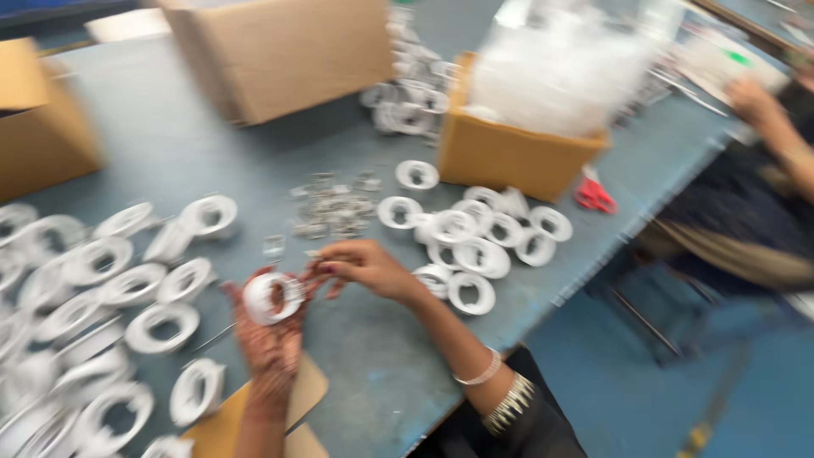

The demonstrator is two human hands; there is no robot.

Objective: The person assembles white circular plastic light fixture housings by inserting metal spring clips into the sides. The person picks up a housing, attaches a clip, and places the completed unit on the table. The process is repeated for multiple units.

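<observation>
While the left hand (270, 335) grips a white round plastic ring (273, 298) upright in curled fingers, the right hand (366, 267) pinches shut on a small metal spring clip (296, 290) at the ring's rim: fitting looks under way, and seating it calls for a firm, steady press. Beyond the right hand, a heap of loose metal clips (333, 208), too blurred to count. Roughly a dozen rings (475, 246) right of it, more (110, 288) left of the left hand. Three brown cardboard boxes (509, 157) on the blue-grey surface (373, 373), one pair of red scissors (595, 195).

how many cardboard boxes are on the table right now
3: one cardboard box at the far left edge, one large box top centre, one open box right of centre holding clear plastic. More may lie outside the view.
</observation>
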